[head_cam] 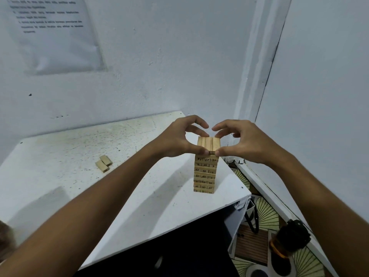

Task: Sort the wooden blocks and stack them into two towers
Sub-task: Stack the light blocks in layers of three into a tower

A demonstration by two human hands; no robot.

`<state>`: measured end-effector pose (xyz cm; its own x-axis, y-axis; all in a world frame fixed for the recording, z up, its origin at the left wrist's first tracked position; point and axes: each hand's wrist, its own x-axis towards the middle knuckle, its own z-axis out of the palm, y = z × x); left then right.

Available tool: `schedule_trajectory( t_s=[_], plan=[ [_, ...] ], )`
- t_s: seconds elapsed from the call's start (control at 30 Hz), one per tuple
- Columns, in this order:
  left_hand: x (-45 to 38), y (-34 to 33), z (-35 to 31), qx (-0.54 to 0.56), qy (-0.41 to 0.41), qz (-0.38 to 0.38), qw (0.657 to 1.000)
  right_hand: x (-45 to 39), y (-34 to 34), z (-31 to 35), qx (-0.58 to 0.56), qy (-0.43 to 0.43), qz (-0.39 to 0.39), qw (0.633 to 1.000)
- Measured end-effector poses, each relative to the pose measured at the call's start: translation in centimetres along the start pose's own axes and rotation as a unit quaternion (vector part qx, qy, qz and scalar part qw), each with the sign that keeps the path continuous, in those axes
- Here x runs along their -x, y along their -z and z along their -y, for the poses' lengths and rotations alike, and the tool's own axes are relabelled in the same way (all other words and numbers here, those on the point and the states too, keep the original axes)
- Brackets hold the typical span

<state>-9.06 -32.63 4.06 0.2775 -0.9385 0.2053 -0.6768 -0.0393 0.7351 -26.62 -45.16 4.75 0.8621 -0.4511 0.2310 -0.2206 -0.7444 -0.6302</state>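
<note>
Down at the bottom of the view it's just two forearms reaching up toward a tower (205, 170) of numbered wooden blocks, which stands near the right edge of the white table (60, 176). The left hand (177, 139) and right hand (242, 141) meet over the top layer (209, 143), one on each side, about equally near. Thumbs press in on the near end of that layer from left and right, while the curled fingers arch over the top toward its far end, so both hands are basically pinching the three top blocks together. Those blocks run with their long axis pointing away from the person, so any squaring up looks like a squeeze across their width plus a nudge along their length.

Room-wise, it's tight on the right: the table edge drops off just beside the tower, with patterned floor (265, 214) below, so a knock that way would probably send blocks off the table. On the left it's wide open tabletop. Further back on that side, two loose blocks (103, 163) lie touching each other, well apart from the tower, presumably the start of the second stack. Behind everything is the wall, with a printed sheet (54, 33) on it.
</note>
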Motion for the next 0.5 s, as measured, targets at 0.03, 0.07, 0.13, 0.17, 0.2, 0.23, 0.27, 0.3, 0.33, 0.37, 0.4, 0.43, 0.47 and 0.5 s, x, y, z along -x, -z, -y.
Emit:
schedule_trajectory(
  t_s=[0.03, 0.07, 0.13, 0.17, 0.2, 0.23, 0.27, 0.3, 0.33, 0.37, 0.4, 0.43, 0.47, 0.5],
  plan=[
    [-0.02, -0.01, 0.04, 0.000, -0.001, 0.000, 1.000, 0.03, -0.03, -0.01, -0.001, 0.000, -0.001, 1.000],
    [-0.01, 0.00, 0.07, -0.002, -0.002, 0.000, 1.000, 0.03, -0.05, -0.03, -0.001, 0.000, -0.002, 1.000],
    [-0.01, -0.01, 0.11, -0.006, -0.002, 0.001, 1.000, 0.04, -0.11, -0.08, -0.002, -0.001, -0.004, 1.000],
    [0.00, -0.02, 0.13, -0.007, -0.002, 0.001, 1.000, 0.04, -0.14, -0.10, -0.002, -0.001, -0.004, 1.000],
    [-0.01, -0.04, 0.15, -0.007, -0.001, 0.002, 1.000, 0.04, -0.18, -0.13, -0.002, -0.001, -0.004, 1.000],
    [-0.01, -0.08, 0.17, -0.008, -0.001, 0.002, 1.000, 0.06, -0.22, -0.14, -0.002, -0.001, -0.004, 1.000],
    [-0.02, -0.11, 0.20, -0.010, 0.000, 0.003, 1.000, 0.07, -0.24, -0.16, -0.003, -0.001, -0.004, 1.000],
    [-0.04, -0.15, 0.22, -0.011, 0.000, 0.004, 1.000, 0.09, -0.27, -0.17, -0.004, -0.001, -0.003, 1.000],
    [-0.04, -0.17, 0.26, -0.012, -0.001, 0.004, 1.000, 0.11, -0.30, -0.16, -0.004, -0.001, -0.003, 1.000],
    [-0.06, -0.18, 0.32, -0.012, -0.001, 0.004, 1.000, 0.14, -0.31, -0.15, -0.005, -0.001, -0.002, 1.000],
    [-0.08, -0.20, 0.37, -0.012, -0.002, 0.004, 1.000, 0.16, -0.31, -0.15, -0.005, -0.001, -0.002, 1.000],
    [-0.09, -0.20, 0.42, -0.013, -0.002, 0.004, 1.000, 0.18, -0.31, -0.12, -0.005, -0.002, -0.002, 1.000],
    [-0.10, -0.21, 0.44, -0.013, -0.003, 0.004, 1.000, 0.20, -0.30, -0.10, -0.004, -0.002, -0.001, 1.000],
    [-0.11, -0.20, 0.47, -0.013, -0.003, 0.004, 1.000, 0.21, -0.27, -0.08, -0.004, -0.001, -0.001, 1.000]
  ],
)
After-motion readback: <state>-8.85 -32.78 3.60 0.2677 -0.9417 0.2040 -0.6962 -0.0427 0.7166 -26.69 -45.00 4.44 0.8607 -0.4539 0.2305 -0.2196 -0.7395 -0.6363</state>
